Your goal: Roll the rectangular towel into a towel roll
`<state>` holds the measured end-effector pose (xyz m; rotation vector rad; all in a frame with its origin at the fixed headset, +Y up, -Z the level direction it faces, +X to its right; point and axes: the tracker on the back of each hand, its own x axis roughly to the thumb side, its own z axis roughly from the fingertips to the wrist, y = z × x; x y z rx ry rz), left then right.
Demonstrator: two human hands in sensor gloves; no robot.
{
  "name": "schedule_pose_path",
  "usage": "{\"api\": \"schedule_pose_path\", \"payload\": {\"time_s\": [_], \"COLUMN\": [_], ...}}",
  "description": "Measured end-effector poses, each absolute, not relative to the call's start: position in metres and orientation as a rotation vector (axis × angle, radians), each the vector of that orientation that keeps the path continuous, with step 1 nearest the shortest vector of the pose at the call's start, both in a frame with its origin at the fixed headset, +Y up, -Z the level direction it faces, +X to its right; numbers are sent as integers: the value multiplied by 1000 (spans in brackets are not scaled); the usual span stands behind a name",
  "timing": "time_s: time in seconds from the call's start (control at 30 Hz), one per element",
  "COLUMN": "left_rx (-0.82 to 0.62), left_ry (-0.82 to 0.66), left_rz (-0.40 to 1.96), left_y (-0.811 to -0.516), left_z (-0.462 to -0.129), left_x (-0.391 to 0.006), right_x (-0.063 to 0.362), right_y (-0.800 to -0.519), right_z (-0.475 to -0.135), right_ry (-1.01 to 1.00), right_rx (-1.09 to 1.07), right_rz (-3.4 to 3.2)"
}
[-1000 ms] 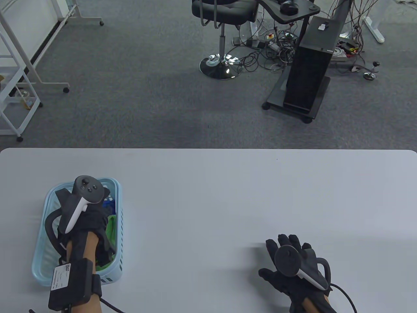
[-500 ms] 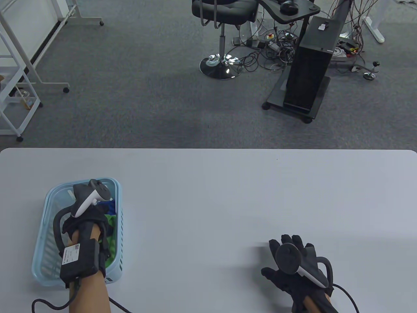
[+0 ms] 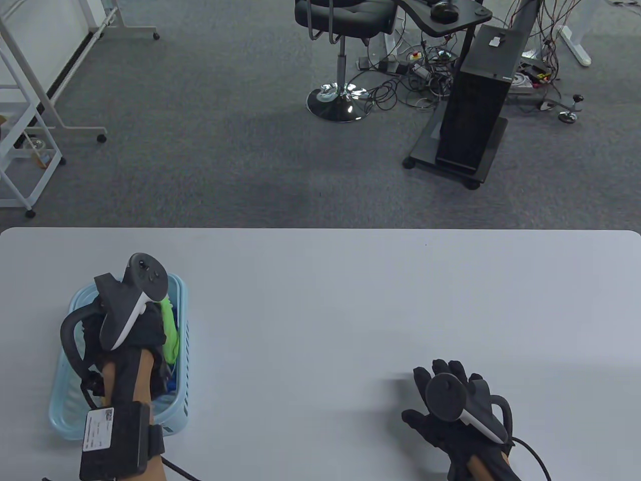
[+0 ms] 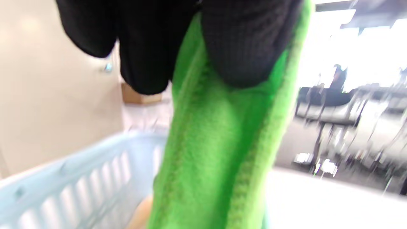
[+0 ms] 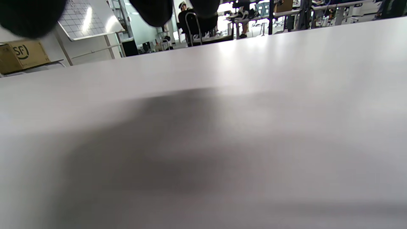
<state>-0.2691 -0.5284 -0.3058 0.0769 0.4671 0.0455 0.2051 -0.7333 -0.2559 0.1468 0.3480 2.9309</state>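
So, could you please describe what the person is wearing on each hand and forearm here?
Both the left hand and right hand wear black fabric gloves, each with a dark grey and white tracker strapped on the back. A black box with a white printed label sits on the left wrist, and black cables trail from both. No sleeves are visible.

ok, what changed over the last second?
The left hand, which was down in the basket, has lifted and now pinches the green towel, drawing it up; the towel hangs from the fingers above the basket. The right hand stayed open over the table, and the basket did not move.
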Motion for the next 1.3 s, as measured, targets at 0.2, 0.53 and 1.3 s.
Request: {"api": "schedule_pose_path", "payload": {"time_s": [0.2,0.53,1.3], "left_rx": [296,-158,-311], "left_ry": [211,101,37], "left_rz": [335,778,1387], "left_y": [-493,-726,-765], "left_z": [-263,-254,-250], "left_x": [-208,-122,-105], "right_x": [204,204,205], "right_y": [-734,-740,-747], "right_z": [-256,-256,-263], "right_ry": [364,401,567], "right_rx": [156,157,270], "right_rz": [2932,2953,2084]}}
